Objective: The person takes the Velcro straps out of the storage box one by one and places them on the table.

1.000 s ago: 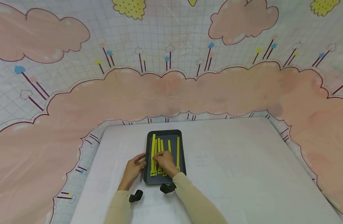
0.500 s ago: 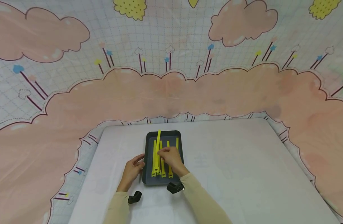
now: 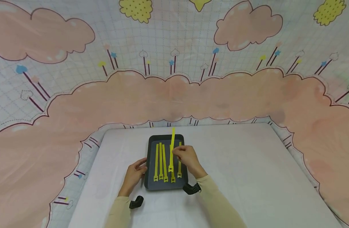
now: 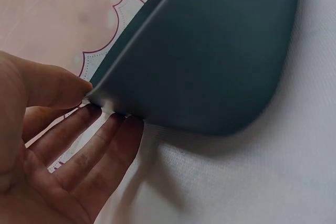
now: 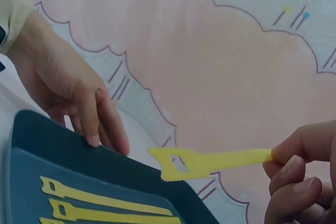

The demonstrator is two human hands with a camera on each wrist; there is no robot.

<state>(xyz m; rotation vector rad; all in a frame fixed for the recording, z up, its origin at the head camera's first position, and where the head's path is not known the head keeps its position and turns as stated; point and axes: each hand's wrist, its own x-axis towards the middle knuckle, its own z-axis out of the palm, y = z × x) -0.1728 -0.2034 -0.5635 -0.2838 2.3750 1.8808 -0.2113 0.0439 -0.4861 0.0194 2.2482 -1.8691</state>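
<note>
A dark rectangular tray lies on the white table with several yellow hook-and-loop cable ties laid lengthwise in it. At its left side my left hand holds the rim, thumb at the edge and fingers against the outside, as the left wrist view shows. Over the tray's right part, my right hand pinches another yellow cable tie near its middle. Its slotted head points away from the fingers in the right wrist view. This tie overlaps one in the tray in the head view.
The white table extends to both sides of the tray. A cloth backdrop with pink clouds surrounds the table behind and at the sides. Black wrist devices are worn at both cuffs.
My right hand has moved rightwards from the tray's left side, lifting a cable tie from there and carrying it over the right part. My left hand stays at the rim.
</note>
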